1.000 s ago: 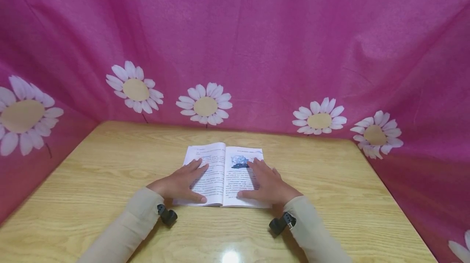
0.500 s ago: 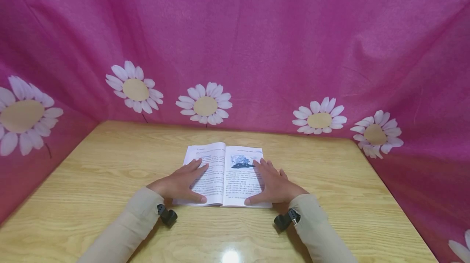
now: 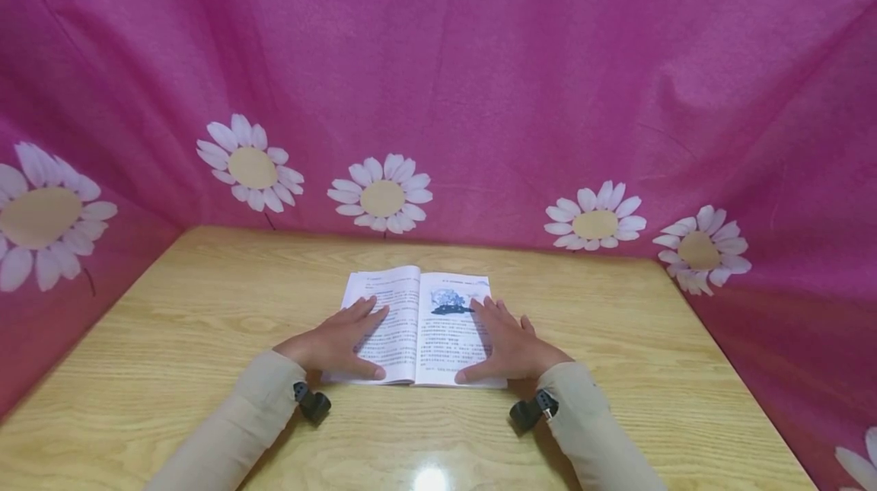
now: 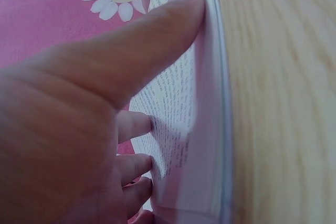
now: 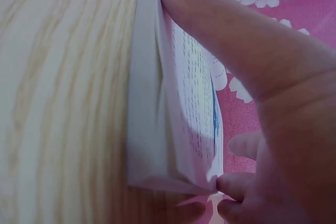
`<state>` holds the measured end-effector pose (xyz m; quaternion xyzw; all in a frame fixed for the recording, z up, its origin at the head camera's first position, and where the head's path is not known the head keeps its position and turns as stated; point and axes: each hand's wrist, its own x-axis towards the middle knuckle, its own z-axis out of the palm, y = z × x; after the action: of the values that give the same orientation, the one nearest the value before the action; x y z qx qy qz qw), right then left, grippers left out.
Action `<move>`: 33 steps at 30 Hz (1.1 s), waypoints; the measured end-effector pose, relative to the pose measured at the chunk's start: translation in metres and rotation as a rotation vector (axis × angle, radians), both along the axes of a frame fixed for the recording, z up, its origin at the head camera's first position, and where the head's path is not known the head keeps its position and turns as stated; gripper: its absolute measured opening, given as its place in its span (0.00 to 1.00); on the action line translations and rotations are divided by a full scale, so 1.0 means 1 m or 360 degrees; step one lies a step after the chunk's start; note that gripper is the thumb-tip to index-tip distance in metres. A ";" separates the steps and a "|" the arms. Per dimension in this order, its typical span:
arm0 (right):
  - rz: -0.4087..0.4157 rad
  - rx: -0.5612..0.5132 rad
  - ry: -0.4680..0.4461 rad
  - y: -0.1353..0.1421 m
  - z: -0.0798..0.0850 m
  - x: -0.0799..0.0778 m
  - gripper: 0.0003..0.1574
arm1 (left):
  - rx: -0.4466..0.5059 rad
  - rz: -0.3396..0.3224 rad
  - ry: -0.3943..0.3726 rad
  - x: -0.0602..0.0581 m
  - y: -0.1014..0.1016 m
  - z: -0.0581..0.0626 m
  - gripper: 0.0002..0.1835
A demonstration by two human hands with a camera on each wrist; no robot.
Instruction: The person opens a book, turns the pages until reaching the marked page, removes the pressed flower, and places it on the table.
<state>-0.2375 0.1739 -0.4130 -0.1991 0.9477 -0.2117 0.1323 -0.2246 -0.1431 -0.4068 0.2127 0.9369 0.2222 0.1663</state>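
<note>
Your left grip (image 3: 334,342) and right grip (image 3: 515,346): fingers outstretched, resting on opposite halves of an illustrated book (image 3: 438,346), spread on the bench (image 3: 205,308). Handling: probably light, limp-leaved, easily creased; take hold at both outer edges.

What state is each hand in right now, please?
Left hand: open, on the left page of the book.
Right hand: open, on its right page.
</note>
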 end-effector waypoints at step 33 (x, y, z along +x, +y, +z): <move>-0.0113 -0.0354 -0.0154 -0.002 0.010 0.000 0.57 | -0.0018 0.0003 -0.0009 -0.002 0.000 -0.001 0.56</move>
<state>-0.2375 0.1718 -0.4027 -0.1685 0.9173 -0.3292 0.1474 -0.2264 -0.1431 -0.4076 0.2101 0.9379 0.2177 0.1700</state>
